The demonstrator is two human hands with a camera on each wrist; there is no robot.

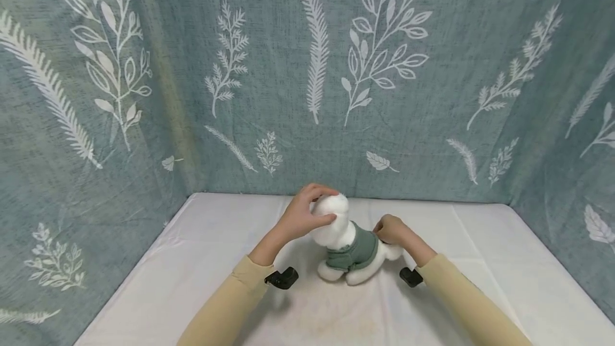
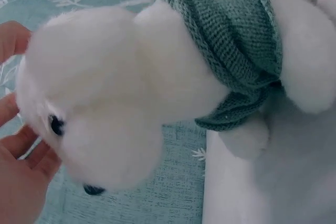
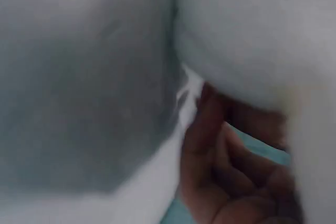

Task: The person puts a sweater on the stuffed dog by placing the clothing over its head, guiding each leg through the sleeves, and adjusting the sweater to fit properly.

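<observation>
A white plush dog [image 1: 367, 271] in a green knitted sweater [image 1: 355, 247] sits on the white-covered table, its head toward the left. My left hand [image 1: 304, 213] grips the head from its left side, fingers over the top and thumb lower down. In the left wrist view, a black eye and a dark nose show on the fluffy head [image 2: 100, 66], with fingertips at its edge. At the dog's rear, my right hand [image 1: 393, 229] has curled fingers by the sweater's back hem. Close up, the right fingers [image 3: 202, 156] hold against the white plush body [image 3: 247, 40]; their tips are partly hidden.
The table [image 1: 230, 228] carries a creased white cloth. Blue-green curtains [image 1: 269, 79] with white leaf prints hang behind it and along both sides. A black device is strapped under each wrist, the left one [image 1: 282, 278] and the right one [image 1: 411, 277].
</observation>
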